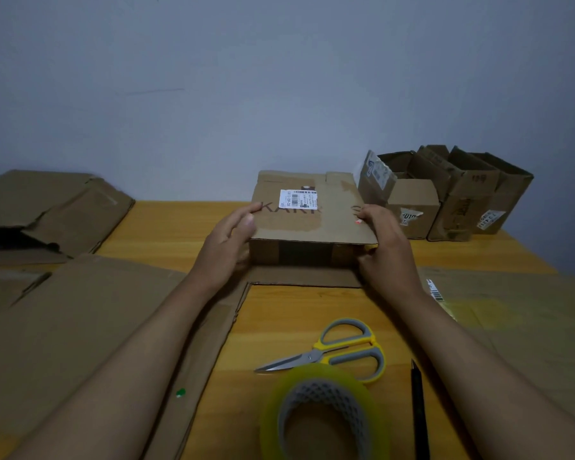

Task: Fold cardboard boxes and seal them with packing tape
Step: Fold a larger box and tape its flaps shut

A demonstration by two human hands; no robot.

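Head view:
Box in hand: small cardboard box (307, 220), lying at the middle of the wooden table (166, 227), white shipping label (297, 198) on its top face, near side facing the camera.
Left hand: left hand (228, 239), clasped against the box's left end, thumb on the top face, fingers curled round the side.
Right hand: right hand (384, 242), gripping the box's right end the same way (thumb on top near a small red mark).
Packing tape: roll of tape (322, 413), nearest the camera, blurred, flat on the table.
Scissors: yellow-and-grey scissors (339, 351), just beyond the roll, blades closed, pointing left.
Pen: black pen (418, 410), right of the roll.
Flat cardboard: flattened sheets (63, 327) at left and right.
Other boxes: open boxes (445, 194) clustered at back right against the wall.
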